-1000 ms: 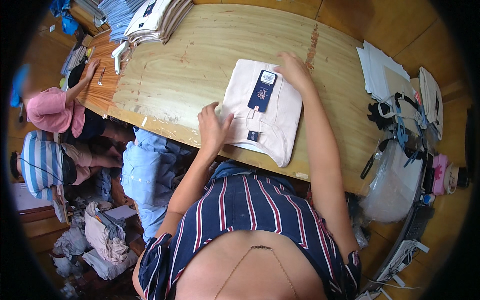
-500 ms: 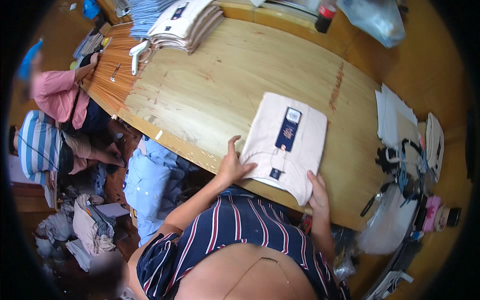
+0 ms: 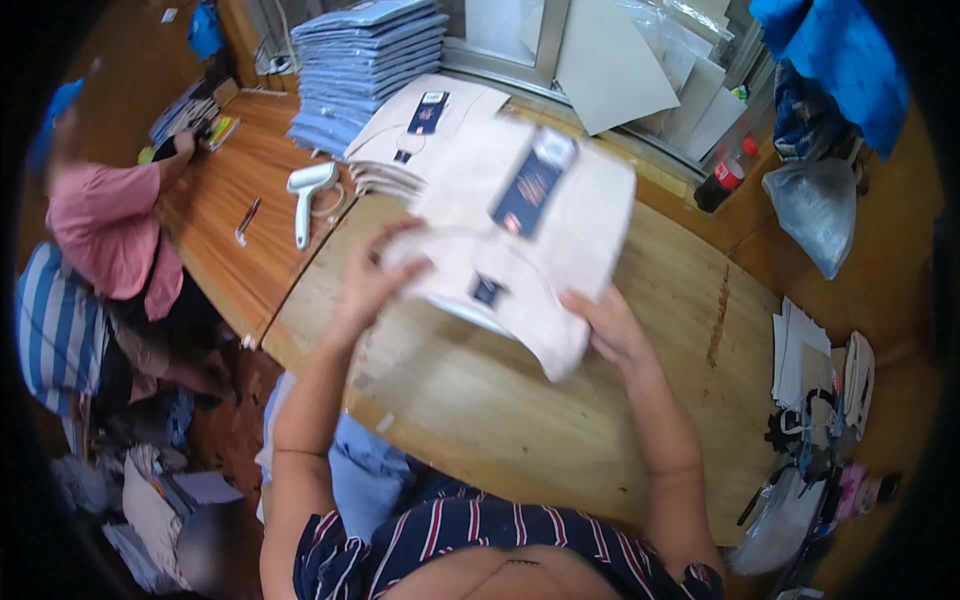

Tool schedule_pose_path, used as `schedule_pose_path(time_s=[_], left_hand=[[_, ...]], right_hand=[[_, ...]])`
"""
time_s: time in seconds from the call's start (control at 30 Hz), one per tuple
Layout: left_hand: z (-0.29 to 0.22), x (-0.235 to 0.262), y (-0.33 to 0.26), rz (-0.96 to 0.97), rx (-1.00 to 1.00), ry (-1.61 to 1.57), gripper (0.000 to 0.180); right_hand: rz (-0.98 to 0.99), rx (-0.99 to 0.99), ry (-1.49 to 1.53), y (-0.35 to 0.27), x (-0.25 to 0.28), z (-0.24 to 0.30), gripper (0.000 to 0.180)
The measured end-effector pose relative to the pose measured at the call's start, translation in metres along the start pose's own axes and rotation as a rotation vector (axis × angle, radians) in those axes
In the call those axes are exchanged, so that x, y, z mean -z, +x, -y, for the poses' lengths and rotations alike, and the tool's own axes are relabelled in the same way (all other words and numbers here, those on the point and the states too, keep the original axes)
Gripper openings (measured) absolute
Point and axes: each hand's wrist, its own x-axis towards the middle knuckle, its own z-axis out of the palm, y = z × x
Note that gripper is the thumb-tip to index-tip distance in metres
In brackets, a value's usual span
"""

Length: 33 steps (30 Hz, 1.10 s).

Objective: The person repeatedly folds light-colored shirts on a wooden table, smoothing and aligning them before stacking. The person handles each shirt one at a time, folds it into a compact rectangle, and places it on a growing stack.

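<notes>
Both my hands carry a folded cream shirt [image 3: 590,200] above the table, tilted, with a dark blue hang tag [image 3: 535,182] on its front and a small dark neck label [image 3: 488,290]. My left hand [image 3: 375,275] grips its left collar edge, thumb on top. My right hand [image 3: 610,325] pinches the lower right corner, its fingers underneath and out of sight. Just beyond the shirt, partly covered by it, lies a stack of folded cream shirts [image 3: 385,125] with a similar tag on top.
A tall pile of bagged blue shirts [image 3: 365,75] stands behind the cream stack. Left of it lie a white lint roller [image 3: 308,200], a tape roll and a pen [image 3: 247,220]. A cola bottle [image 3: 727,175] stands on the far ledge. A person in a pink shirt [image 3: 105,215] sits at left.
The folded cream shirt has been lifted off the table and carried forward and left, up to the cream stack. Both arms now reach farther out, and the view has shifted toward the window.
</notes>
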Motion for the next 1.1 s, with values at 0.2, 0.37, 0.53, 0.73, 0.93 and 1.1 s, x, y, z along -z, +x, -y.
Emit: schedule_pose_path(time_s=[0.2, 0.37, 0.53, 0.73, 0.93, 1.1], left_hand=[[0.053, 0.089, 0.169, -0.218, -0.083, 0.113, 0.027], [0.168, 0.127, 0.217, -0.139, 0.116, 0.257, 0.025], [0.12, 0.045, 0.228, -0.477, -0.174, 1.131, 0.041], [0.133, -0.031, 0.302, 0.14, -0.041, 1.269, 0.054], [0.232, -0.008, 0.36, 0.521, -0.151, 1.143, 0.049], [0.199, -0.054, 0.337, 0.649, -0.497, 1.017, 0.045]], right_hand=[[0.19, 0.39, -0.022, 0.21, -0.058, 0.015, 0.045], [-0.011, -0.056, -0.176, 0.287, -0.064, -0.037, 0.048], [-0.146, 0.078, -0.151, 0.243, -0.036, -0.042, 0.056], [-0.059, 0.11, -0.689, 0.06, -0.008, -0.079, 0.057], [-0.605, 0.169, -1.438, -0.171, 0.014, -0.091, 0.045], [-1.648, -0.172, -1.413, -0.378, 0.007, -0.151, 0.031]])
